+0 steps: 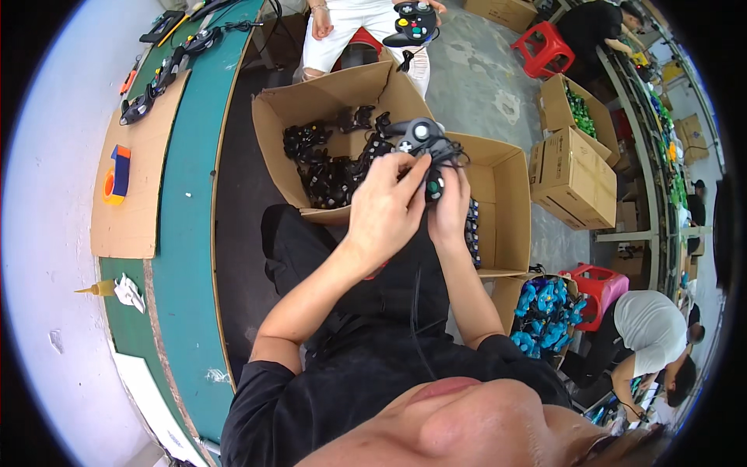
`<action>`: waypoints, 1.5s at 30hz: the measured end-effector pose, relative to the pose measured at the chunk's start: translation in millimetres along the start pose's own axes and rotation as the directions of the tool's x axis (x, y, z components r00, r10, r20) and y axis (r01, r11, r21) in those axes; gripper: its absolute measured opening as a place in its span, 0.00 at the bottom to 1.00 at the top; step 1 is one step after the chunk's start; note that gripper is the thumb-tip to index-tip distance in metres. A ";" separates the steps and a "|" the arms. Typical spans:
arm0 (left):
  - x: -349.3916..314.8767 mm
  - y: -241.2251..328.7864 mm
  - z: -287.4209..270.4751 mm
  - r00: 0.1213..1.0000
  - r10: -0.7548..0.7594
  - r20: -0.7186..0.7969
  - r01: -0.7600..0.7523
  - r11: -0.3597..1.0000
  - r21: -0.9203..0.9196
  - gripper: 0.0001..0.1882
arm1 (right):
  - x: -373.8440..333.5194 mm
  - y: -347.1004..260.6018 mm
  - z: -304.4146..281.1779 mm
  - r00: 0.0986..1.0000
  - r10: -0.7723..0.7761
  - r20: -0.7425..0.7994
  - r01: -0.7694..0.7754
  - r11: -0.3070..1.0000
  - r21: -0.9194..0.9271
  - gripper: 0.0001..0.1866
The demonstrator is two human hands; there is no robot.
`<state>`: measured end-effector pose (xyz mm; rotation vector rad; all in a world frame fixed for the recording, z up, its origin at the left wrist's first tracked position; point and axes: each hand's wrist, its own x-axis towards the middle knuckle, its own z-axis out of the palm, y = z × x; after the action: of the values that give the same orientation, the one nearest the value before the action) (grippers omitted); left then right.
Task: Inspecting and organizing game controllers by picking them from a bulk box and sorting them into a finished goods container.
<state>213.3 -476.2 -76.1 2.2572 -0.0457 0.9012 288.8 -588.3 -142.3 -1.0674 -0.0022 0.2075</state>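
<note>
Above the cardboard boxes I hold a black game controller (421, 134), with a light thumbstick and a cross pad showing. My right hand (450, 207) is wrapped round its right side and lower part. Pinched together, the fingers of my left hand (384, 208) press at the controller's black cable (450, 153), which is bunched over its right half. A loose length of cable hangs down in front of my dark clothes. Just beyond my left hand, an open cardboard box (275, 118) holds many black controllers (332, 177). My hands hide part of the held controller.
Another open box (510, 185) with dark controllers stands right; a box of blue parts (547, 306) is nearer. Left, a green workbench (185, 210) carries a tape dispenser (117, 176) and controllers (138, 107). Opposite, a person holds a controller (415, 22). Red stools (542, 48) stand right.
</note>
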 end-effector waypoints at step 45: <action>80.9 -89.2 -22.7 0.920 -0.377 0.105 0.263 0.395 -0.880 0.37 | -2.7 -39.0 -140.9 0.908 0.035 -0.418 -0.040 0.999 -0.003 0.18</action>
<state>285.5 -377.6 -67.3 1.1345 -0.0160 0.5609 307.1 -729.2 -176.4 -1.1071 0.4051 0.0086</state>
